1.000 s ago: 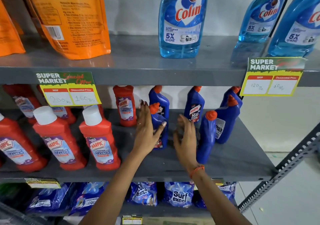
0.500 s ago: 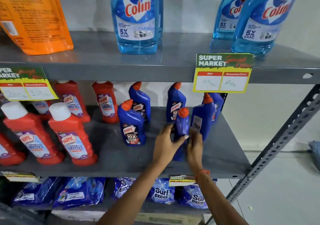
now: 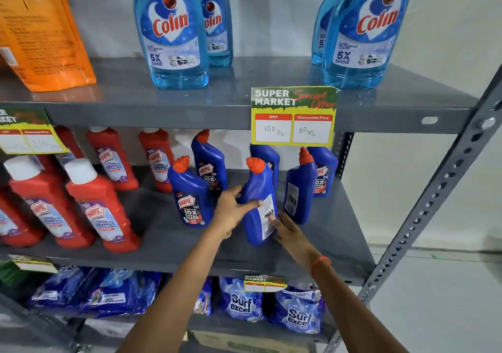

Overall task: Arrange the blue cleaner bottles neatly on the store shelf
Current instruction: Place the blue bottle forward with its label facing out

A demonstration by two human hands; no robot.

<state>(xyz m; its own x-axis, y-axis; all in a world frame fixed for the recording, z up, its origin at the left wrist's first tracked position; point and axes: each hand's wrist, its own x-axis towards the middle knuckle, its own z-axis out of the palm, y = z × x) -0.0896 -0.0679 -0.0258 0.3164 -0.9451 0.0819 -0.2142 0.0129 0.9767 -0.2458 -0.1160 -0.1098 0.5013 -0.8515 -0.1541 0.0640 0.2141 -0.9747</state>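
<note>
Both hands, the left hand [image 3: 231,211] and right hand [image 3: 288,230], are pressing the blue bottle [image 3: 258,203] near the shelf [image 3: 339,244] front edge; probably stiff, smooth plastic, best gripped mid-body.

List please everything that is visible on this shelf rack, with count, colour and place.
Dark blue cleaner bottles: six, orange caps, middle shelf, right part; one between the hands, back label outward.
Red cleaner bottles: at least six, white caps, middle shelf, left part.
Light blue spray bottles: four, top shelf.
Orange pouch: one, top shelf, left.
Price tags: green and yellow, on shelf edges.
Blue detergent packets: several, bottom shelf.
Shelf rack: grey metal.
Left hand: on the bottle's left side.
Right hand: at its lower right; orange wristband.
</note>
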